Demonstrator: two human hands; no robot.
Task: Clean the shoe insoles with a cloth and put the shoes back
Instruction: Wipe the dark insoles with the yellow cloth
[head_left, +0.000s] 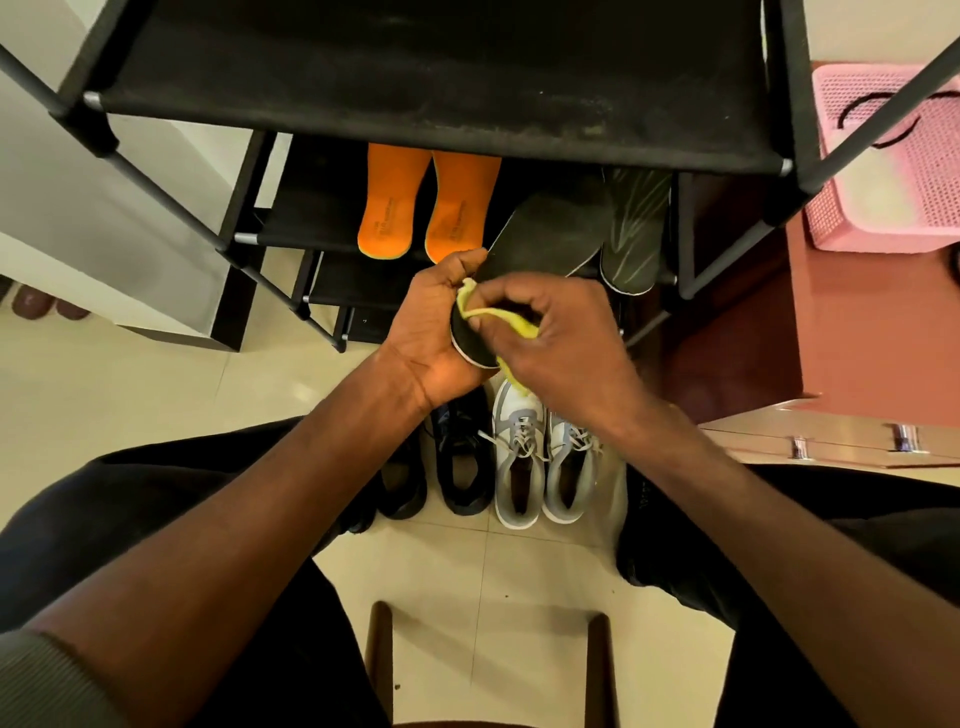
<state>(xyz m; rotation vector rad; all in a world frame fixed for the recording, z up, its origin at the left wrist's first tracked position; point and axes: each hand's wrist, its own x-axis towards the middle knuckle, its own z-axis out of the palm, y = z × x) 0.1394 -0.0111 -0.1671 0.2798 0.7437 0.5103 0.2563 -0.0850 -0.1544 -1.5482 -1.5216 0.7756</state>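
My left hand (434, 327) grips the heel end of a black insole (550, 236) that points up and away toward the rack. My right hand (550, 338) pinches a yellow cloth (511, 317) against the insole's heel. Two orange insoles (426, 208) lie side by side on a lower rack shelf. A dark green patterned insole (636, 234) lies to the right of the held one. On the floor below my hands stand a pair of black shoes (462, 462) and a pair of grey and white sneakers (543, 457).
A black shoe rack (431, 93) with fabric shelves fills the top. A pink perforated basket (893, 156) sits at the right on a reddish cabinet (753, 322). A wooden stool's frame (488, 670) shows between my legs. Brown slippers (44, 304) lie at the far left.
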